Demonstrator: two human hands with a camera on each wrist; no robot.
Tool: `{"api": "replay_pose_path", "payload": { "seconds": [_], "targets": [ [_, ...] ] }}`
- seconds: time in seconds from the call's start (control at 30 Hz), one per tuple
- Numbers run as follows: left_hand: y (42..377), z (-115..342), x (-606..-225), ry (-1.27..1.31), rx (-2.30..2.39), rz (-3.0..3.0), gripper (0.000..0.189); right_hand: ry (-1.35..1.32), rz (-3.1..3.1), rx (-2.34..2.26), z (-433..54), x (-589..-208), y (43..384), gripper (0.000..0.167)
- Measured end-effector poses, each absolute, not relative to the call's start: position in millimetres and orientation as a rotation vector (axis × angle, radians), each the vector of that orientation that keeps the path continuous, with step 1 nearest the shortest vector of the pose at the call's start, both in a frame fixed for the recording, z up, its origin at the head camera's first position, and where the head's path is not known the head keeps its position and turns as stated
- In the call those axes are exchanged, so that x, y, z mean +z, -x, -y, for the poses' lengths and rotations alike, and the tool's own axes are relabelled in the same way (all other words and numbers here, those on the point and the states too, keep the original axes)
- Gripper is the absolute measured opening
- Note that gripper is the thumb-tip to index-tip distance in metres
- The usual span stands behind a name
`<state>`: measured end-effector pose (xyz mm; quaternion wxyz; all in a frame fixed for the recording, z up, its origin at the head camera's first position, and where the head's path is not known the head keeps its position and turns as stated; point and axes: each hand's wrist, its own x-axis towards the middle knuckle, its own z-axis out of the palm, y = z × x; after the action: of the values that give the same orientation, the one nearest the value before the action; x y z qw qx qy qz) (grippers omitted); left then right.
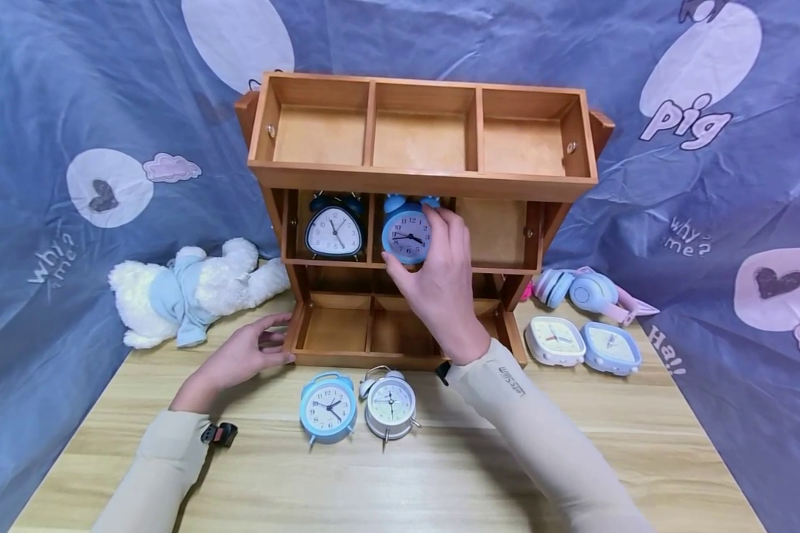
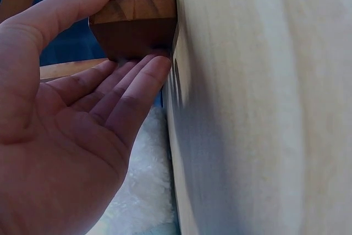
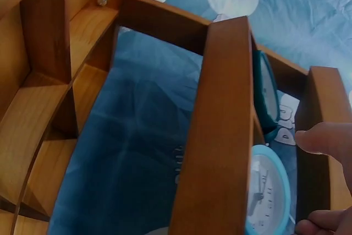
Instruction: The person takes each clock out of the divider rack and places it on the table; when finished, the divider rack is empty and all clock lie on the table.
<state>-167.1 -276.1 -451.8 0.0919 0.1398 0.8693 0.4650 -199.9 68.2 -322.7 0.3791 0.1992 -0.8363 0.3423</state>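
My right hand (image 1: 440,277) is spread in front of a round blue alarm clock (image 1: 408,238), which sits in the middle compartment of the wooden shelf's second tier. In the right wrist view, a gap shows between my thumb (image 3: 314,140) and the clock's rim. A dark teal, rounded-triangle alarm clock (image 1: 334,231) stands in the left compartment beside it. My left hand (image 1: 250,353) holds the lower left corner of the wooden shelf (image 1: 413,178); its thumb (image 2: 82,5) lies on the front and its fingers press the side.
A light blue alarm clock (image 1: 329,407) and a white one (image 1: 390,406) lie before the shelf. On the right are a white square clock (image 1: 555,340), a blue square clock (image 1: 611,348) and headphones (image 1: 576,290). A white plush toy (image 1: 193,292) lies left.
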Motion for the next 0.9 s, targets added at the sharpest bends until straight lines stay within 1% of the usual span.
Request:
{"api": "replay_pose_path", "payload": {
  "seconds": [0.4,0.73,0.9],
  "targets": [
    [166.2,275.2,-451.1,-0.400,1.361,-2.590,0.084,-0.373,2.128,0.690,-57.2,-335.0,221.1,0.091],
    [165.2,276.0,-452.9,-0.383,1.365,-2.585,0.083,-0.293,2.174,0.689,-48.8,-337.5,224.2,0.099],
    [165.0,276.0,-452.2,-0.405,1.375,-2.582,0.083,-0.286,2.169,0.709,-47.5,-339.0,225.3,0.098]
  ]
}}
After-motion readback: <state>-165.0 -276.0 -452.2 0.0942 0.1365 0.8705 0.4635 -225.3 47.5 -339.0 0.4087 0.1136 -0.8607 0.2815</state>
